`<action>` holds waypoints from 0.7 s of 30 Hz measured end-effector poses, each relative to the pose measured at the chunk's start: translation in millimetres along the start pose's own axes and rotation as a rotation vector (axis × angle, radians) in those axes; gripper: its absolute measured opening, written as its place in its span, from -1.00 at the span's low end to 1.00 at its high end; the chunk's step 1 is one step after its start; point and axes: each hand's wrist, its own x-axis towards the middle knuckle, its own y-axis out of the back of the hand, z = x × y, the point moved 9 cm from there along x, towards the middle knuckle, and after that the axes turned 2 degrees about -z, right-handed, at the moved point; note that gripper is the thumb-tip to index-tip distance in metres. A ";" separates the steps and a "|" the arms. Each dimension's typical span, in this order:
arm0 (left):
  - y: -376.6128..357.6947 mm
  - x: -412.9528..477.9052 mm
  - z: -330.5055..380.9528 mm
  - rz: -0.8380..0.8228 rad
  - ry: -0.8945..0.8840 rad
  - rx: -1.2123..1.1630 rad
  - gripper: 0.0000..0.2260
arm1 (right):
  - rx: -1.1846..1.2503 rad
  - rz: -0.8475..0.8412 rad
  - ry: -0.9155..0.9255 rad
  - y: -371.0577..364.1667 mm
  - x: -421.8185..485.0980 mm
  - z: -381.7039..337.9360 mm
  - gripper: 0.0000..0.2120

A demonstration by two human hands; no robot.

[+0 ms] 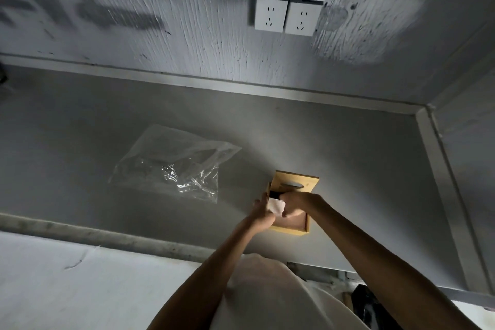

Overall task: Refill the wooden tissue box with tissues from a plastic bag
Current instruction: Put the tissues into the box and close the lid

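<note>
Fingers [289, 213] of the right hand [294, 202] curl round a white wad of tissues [277, 206], pinching it at the open end of the wooden tissue box [294, 226]. The left hand [263, 213] grips the wad from the other side. The box's slotted lid [308, 182] juts toward the wall. Grey worktop [348, 158] shows all round the box. The plastic bag [176, 161] lies flat, well apart to the left, and the raised right edge [439, 169] is nearer.

The wooden tissue box [290, 225] lies open, its oval-slotted lid displaced toward the far end. The white tissues [276, 206] sit bunched at its opening. The clear plastic bag [174, 166] lies flat, crinkled, well left
</note>
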 end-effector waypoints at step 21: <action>7.3 -32.0 19.7 0.361 -0.338 0.355 -0.50 | 0.308 0.904 0.060 -9.8 -74.0 26.0 -0.61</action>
